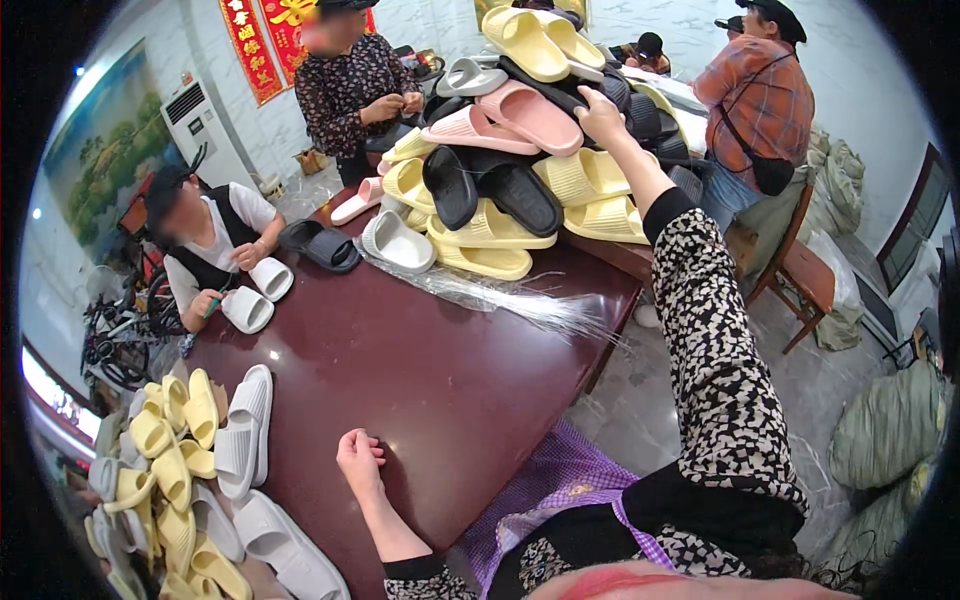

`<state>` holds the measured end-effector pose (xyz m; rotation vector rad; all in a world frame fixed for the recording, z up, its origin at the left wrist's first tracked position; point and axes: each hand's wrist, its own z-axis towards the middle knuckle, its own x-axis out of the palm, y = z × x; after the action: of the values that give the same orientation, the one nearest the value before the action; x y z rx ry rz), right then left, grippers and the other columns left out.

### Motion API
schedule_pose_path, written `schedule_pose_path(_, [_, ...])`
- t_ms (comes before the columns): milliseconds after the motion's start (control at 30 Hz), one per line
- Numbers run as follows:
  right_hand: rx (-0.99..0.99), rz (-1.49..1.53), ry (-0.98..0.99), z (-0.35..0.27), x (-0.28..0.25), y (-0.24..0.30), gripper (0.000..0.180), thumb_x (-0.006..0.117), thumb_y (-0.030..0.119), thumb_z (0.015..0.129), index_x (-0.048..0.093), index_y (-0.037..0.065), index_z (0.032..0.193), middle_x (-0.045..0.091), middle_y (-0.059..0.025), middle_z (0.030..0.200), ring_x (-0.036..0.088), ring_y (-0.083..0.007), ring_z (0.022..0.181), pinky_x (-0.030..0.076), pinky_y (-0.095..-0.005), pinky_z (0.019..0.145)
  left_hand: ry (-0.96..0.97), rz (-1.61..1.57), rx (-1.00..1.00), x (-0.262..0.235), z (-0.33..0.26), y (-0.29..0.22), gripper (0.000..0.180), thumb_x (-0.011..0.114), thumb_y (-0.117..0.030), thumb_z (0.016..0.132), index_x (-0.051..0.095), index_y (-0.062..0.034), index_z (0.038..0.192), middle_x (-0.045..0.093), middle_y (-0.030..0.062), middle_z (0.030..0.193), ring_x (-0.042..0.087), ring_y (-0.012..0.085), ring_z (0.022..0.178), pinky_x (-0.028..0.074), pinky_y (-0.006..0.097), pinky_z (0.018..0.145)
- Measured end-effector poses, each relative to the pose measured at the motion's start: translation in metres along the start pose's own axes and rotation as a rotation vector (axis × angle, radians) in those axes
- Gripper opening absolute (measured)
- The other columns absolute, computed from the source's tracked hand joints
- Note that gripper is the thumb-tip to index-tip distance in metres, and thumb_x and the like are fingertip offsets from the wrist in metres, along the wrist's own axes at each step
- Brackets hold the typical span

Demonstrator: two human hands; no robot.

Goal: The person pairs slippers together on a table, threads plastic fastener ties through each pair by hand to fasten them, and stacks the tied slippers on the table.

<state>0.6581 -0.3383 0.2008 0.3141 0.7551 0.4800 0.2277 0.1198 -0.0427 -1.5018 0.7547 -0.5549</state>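
My right hand (pixel 603 118) reaches far forward to the top of a big heap of slippers, its fingers pinching the edge of a black slipper (pixel 548 92). Beside it lie a pink slipper (pixel 535 117) and, higher up, a yellow slipper (pixel 525 45). Below these, black slippers (pixel 520 195) and ribbed yellow slippers (pixel 490 225) are stacked. My left hand (pixel 360 462) hovers over or rests on the near part of the dark red table (pixel 400 370); its fingers are loosely curled, slightly apart, and hold nothing.
A bundle of clear plastic strips (pixel 540 308) lies before the heap. Yellow and grey slippers (pixel 175 480) crowd the near left. A seated person handles white slippers (pixel 248 310); others stand behind the heap. At right are a wooden chair (pixel 805 275) and stuffed sacks (pixel 885 425).
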Motion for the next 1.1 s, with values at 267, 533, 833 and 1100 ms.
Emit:
schedule_pose_path(267, [-0.031, 0.042, 0.042, -0.004, 0.006, -0.001, 0.051, 0.058, 0.023, 0.081, 0.048, 0.013, 0.13, 0.053, -0.0134, 0.128, 0.05, -0.0309, 0.118, 0.039, -0.0465, 0.097, -0.006, -0.011, -0.003, 0.004, 0.0, 0.0, 0.015, 0.053, -0.016, 0.091, 0.058, -0.0021, 0.094, 0.058, 0.0036, 0.07, 0.051, 0.0074, 0.051, 0.042, 0.02, 0.04])
schedule_pose_path(533, [-0.348, 0.319, -0.059, -0.021, 0.011, 0.018, 0.041, 0.058, 0.011, 0.084, 0.053, -0.001, 0.122, 0.06, -0.017, 0.118, 0.058, -0.0262, 0.11, 0.045, -0.0331, 0.092, -0.025, -0.08, -0.001, 0.01, -0.011, -0.009, 0.016, 0.054, -0.017, 0.09, 0.06, -0.0014, 0.091, 0.056, 0.003, 0.066, 0.049, 0.0079, 0.05, 0.039, 0.021, 0.041])
schedule_pose_path(833, [-0.286, 1.191, 0.773, -0.306, 0.017, 0.22, 0.029, 0.051, 0.004, 0.092, 0.053, -0.001, 0.121, 0.06, -0.0098, 0.116, 0.061, -0.0148, 0.094, 0.047, -0.0271, 0.082, -0.197, 0.279, 0.262, 0.002, 0.011, 0.013, 0.019, 0.053, -0.02, 0.082, 0.066, -0.0055, 0.086, 0.064, 0.0182, 0.085, 0.062, 0.0359, 0.084, 0.049, 0.042, 0.071])
schedule_pose_path(1100, [-0.12, 1.352, 1.125, -0.434, 0.084, 0.263, 0.024, 0.048, -0.001, 0.091, 0.058, -0.001, 0.113, 0.063, -0.0075, 0.103, 0.061, -0.0101, 0.077, 0.05, -0.022, 0.067, -0.21, 0.432, 0.367, 0.002, -0.03, 0.017, 0.017, 0.056, -0.016, 0.083, 0.062, -0.0018, 0.091, 0.063, 0.0164, 0.088, 0.062, 0.0304, 0.08, 0.049, 0.037, 0.07])
